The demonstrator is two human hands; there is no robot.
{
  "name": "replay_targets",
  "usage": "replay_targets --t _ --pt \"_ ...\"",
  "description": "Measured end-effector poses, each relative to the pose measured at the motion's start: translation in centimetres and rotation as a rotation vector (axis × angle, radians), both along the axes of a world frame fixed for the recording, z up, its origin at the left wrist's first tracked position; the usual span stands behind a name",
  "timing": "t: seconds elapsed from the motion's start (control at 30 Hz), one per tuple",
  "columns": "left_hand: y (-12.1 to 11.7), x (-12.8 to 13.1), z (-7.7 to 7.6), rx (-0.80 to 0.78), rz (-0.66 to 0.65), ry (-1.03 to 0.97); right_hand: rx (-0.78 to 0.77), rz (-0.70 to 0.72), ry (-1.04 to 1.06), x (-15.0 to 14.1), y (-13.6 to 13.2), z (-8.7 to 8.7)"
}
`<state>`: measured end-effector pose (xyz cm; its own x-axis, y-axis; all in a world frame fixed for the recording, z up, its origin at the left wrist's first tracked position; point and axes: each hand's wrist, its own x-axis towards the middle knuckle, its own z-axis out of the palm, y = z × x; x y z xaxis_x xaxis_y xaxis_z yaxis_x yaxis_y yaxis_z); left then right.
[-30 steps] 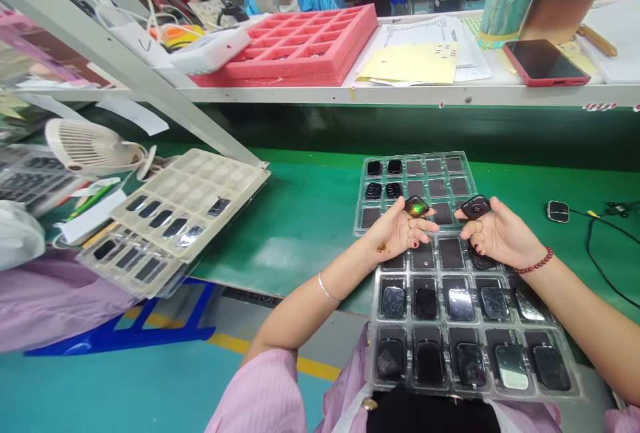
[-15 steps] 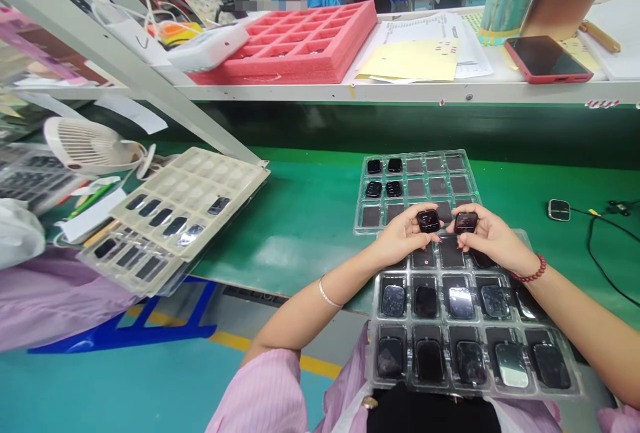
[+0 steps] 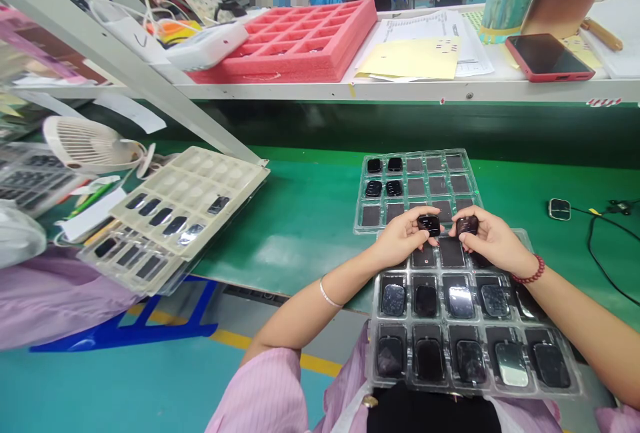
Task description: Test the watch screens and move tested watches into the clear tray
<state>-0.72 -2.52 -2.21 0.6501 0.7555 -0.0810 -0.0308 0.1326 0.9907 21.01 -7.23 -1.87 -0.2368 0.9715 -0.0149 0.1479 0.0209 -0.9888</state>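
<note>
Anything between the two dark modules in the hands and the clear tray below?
Only the hands themselves. The left hand pinches one dark module, the right hand another dark module, fingers beneath them, above the clear tray. No other object visibly intervenes.

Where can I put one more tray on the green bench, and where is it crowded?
Green mat shows between the beige tray and the upper clear tray; more lies right of that tray, before the small black device. It is crowded around the left hand and right hand, above the lower clear tray.
</note>
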Motion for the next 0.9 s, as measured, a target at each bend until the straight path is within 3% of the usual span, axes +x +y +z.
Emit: replay_targets --t 0.9 --pt "-0.09 -0.08 -0.03 0.044 -0.005 0.012 0.012 -0.002 -0.080 -0.01 -0.05 0.05"
